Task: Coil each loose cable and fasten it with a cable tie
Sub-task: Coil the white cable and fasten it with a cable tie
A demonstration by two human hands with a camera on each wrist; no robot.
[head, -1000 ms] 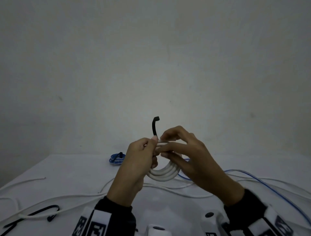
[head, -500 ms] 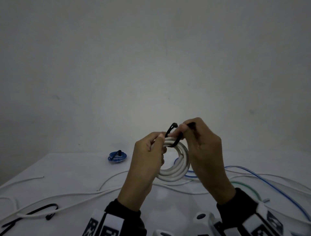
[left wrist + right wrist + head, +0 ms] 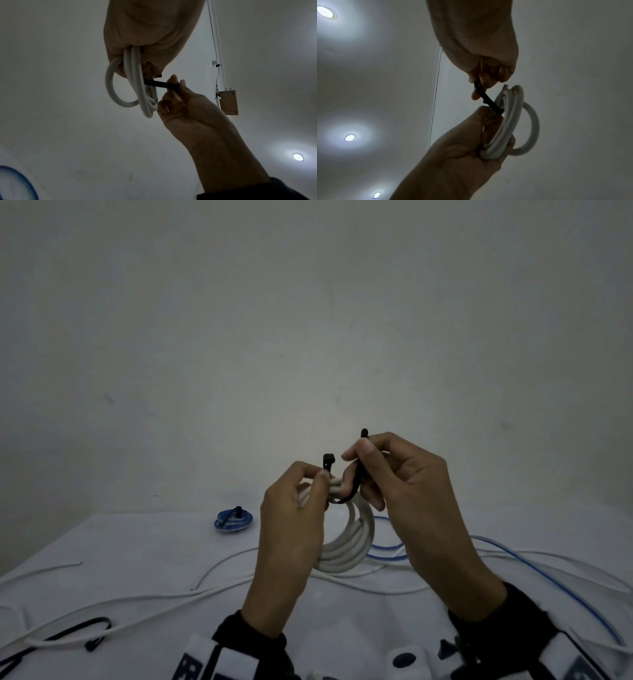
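The left hand [image 3: 294, 518] is holding the white coil [image 3: 356, 542] upright above the surface [image 3: 137, 559], its fingers curled round the coil's 10 o'clock side and its thumb and forefinger pinching the head end of the black tie [image 3: 354, 487]. The tie is passing under the strands at the coil's 12 o'clock and coming up on both sides, so it is lying in a U. The head [image 3: 328, 457] is sticking up at 11 o'clock from the coil's top; the tail is rising at 1 o'clock, pinched in the fingers [image 3: 356, 451] of the right hand [image 3: 411, 494], with its tip showing just above them.

The coming move is turning on this gap: the head is lying at about 9 o'clock from the tail tip, near but apart, and slightly lower. The tail's long axis is running roughly 6 to 12, so it will probably have to be bent over toward 9 o'clock to meet the head's slot. The right hand is the nearer one to the tail, the left to the head; whether the slot is facing the tail cannot be told.

A tied blue coil [image 3: 233, 520] is lying at 10 o'clock on the surface, another tie [image 3: 78, 630] at 8 o'clock, and loose cables [image 3: 205, 594] are trailing across.

No brand or readable writing is showing; the wristbands [image 3: 219, 662] are bearing only black-and-white patterns.
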